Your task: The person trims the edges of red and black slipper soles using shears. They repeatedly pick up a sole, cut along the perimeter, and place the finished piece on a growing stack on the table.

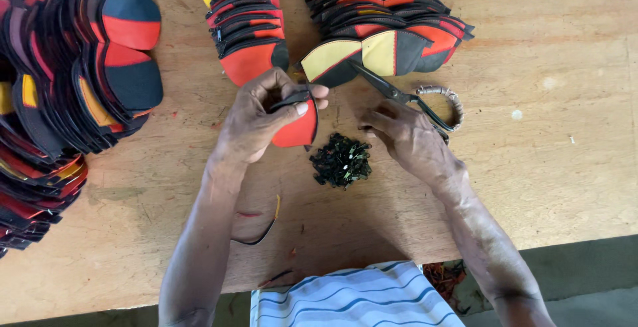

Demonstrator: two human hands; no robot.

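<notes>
My left hand [256, 117] grips a red and black curved leather piece [297, 127], held upright above the wooden table [551, 167]. My right hand [405, 137] rests on the table with its fingers bent, touching the handles of black scissors [399, 94] that lie with the blades pointing up-left. A small heap of black offcuts [341, 161] sits between the two hands.
Stacks of red, black and yellow leather pieces lie at the far left [66, 81], top middle [246, 21] and top right [392, 28]. A thin trimmed strip [262, 230] lies near the front edge. A striped cloth [352, 297] covers my lap.
</notes>
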